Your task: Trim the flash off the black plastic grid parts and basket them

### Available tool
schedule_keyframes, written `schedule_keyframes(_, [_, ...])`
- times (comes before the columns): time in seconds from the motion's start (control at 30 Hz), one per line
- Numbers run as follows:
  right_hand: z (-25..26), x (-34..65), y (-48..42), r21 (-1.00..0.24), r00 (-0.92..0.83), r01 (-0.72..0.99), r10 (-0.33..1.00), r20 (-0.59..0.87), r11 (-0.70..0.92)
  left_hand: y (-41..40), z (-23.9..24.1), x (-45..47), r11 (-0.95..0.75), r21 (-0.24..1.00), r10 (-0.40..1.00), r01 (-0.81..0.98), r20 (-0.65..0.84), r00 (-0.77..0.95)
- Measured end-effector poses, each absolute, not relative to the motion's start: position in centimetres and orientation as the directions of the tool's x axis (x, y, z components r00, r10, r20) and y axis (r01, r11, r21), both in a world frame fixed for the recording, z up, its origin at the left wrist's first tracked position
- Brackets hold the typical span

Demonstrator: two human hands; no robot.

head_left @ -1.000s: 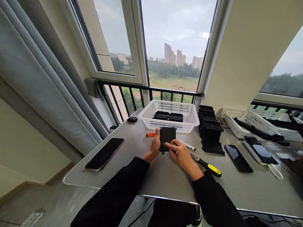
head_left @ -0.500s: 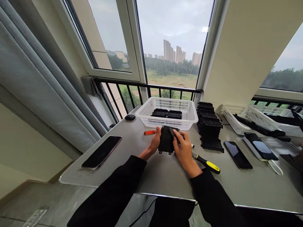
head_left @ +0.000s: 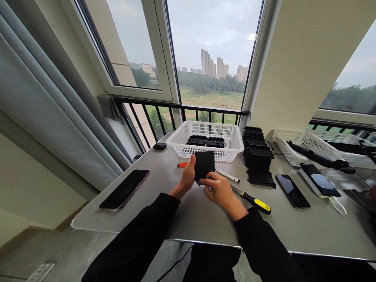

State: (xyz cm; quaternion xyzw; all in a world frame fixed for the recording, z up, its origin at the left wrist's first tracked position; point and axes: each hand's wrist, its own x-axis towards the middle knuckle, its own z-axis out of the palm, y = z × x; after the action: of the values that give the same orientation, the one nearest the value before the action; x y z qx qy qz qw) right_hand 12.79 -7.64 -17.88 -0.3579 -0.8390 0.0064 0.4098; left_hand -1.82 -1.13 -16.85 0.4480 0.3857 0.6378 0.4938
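Observation:
A square black plastic panel (head_left: 205, 166) is held upright above the table. My left hand (head_left: 188, 172) is closed on its left edge, with the thumb along the side. My right hand (head_left: 219, 188) has its fingers curled together at the panel's lower edge. A small dark bit shows by those fingertips, too small to name. Beyond the panel lie an orange-handled tool (head_left: 181, 165), partly hidden, and a white pen (head_left: 227, 175). A scraper-like tool with a black and yellow handle (head_left: 258, 203) lies right of my right hand.
A white basket (head_left: 176, 147) holding black plastic parts stands behind my hands. To its right rises a stack of similar parts (head_left: 258, 156). Phones lie at left (head_left: 125, 190) and right (head_left: 292, 190). More white baskets (head_left: 289, 150) stand farther right; a co-worker's hand (head_left: 373, 192) shows at the edge.
My right hand has moved from the panel's upper right face down to its lower edge. The panel has been turned and raised slightly, and the white pen is now more exposed.

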Motion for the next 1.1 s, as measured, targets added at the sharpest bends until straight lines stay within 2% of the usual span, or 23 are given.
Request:
schedule_keyframes(0.07, [-17.9, 13.0, -7.6, -0.288, -0.409, 0.615, 0.608, 0.680, 0.734, -0.7, -16.9, -1.9, -0.219, 0.906, 0.967, -0.362, 0.154, -0.201])
schedule_keyframes(0.13, [-17.7, 13.2, -7.6, -0.339, -0.302, 0.642, 0.633, 0.712, 0.688, -0.5, -16.7, -2.0, -0.237, 0.863, 0.965, -0.446, 0.157, -0.209])
schedule_keyframes(0.27, [-16.9, 13.4, -7.7, -0.506, -0.048, 0.624, 0.675, 0.736, 0.596, -1.1, -16.0, -1.8, -0.255, 0.817, 0.967, -0.516, 0.214, -0.139])
schedule_keyframes(0.5, [-17.0, 13.3, -7.4, -0.660, 0.083, 0.518, 0.736, 0.672, 0.544, -2.5, -14.7, -1.7, -0.079, 0.797, 0.985, -0.599, 0.155, 0.076])
schedule_keyframes(0.8, [-17.0, 14.1, -6.7, -0.766, 0.416, 0.502, 0.665, 0.620, 0.401, -3.1, -14.5, -1.7, 0.025, 0.895, 0.957, -0.446, 0.108, 0.269])
schedule_keyframes(1.1, [-16.4, 14.9, -6.6, -0.781, 0.490, 0.475, 0.615, 0.618, 0.406, -3.7, -14.3, -2.5, 0.204, 0.935, 0.824, -0.290, -0.004, 0.567])
